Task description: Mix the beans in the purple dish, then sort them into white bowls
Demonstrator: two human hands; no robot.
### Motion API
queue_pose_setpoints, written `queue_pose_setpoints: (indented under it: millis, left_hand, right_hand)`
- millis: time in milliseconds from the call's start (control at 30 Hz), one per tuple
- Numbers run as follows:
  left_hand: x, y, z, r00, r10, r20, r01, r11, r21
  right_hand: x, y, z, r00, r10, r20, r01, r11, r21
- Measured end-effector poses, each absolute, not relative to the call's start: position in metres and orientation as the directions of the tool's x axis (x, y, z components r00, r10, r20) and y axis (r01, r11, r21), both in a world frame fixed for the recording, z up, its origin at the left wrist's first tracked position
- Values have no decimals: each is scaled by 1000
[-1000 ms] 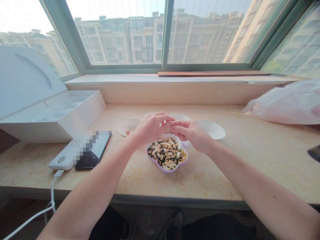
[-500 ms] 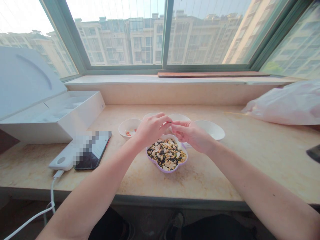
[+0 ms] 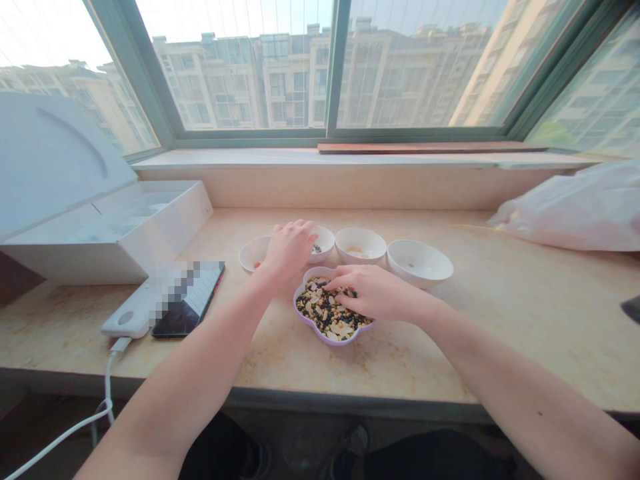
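Note:
My left hand (image 3: 291, 248) hangs over the near-left side of a small white bowl (image 3: 327, 245) with a few black beans in it. Its fingers are bent close together, and whatever is between their tips is hidden. In a purple-rimmed, flower-shaped dish (image 3: 336, 341), black beans, yellow beans and pale flat seeds (image 3: 320, 310) lie mixed. My right hand (image 3: 373, 291) reaches into this dish from the right, thumb and forefinger apart, fingertips at the mix. To the left, another white bowl (image 3: 249, 257), partly behind my left hand, holds reddish-brown pieces.
Two more white bowls stand in the row: one (image 3: 361, 257) with yellowish bits, the rightmost (image 3: 420, 270) with a small bit inside. Left are an open white box (image 3: 165, 223), a phone (image 3: 183, 320) and a cabled power bank (image 3: 127, 320). A plastic bag (image 3: 575, 207) lies right.
My hands, together above the dish before, have parted. The left moved left to the bowl with black beans; the right came down into the dish.

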State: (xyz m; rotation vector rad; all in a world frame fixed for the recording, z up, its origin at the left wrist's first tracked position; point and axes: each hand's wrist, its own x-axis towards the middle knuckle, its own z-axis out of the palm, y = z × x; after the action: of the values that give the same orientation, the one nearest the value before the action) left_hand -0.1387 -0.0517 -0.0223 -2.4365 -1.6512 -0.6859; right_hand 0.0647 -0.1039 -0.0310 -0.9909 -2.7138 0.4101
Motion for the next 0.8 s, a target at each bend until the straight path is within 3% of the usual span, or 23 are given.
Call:
queue_pose_setpoints:
  millis: [200, 800]
  left_hand:
    - [-138, -57, -22, 271, 855, 443, 892, -395, 218]
    - [-135, -64, -17, 275, 858, 433, 877, -408, 252]
  right_hand:
    - [63, -103, -33, -753, 655, 67, 603, 726, -330]
    - [61, -99, -34, -744, 665, 66, 608, 715, -345]
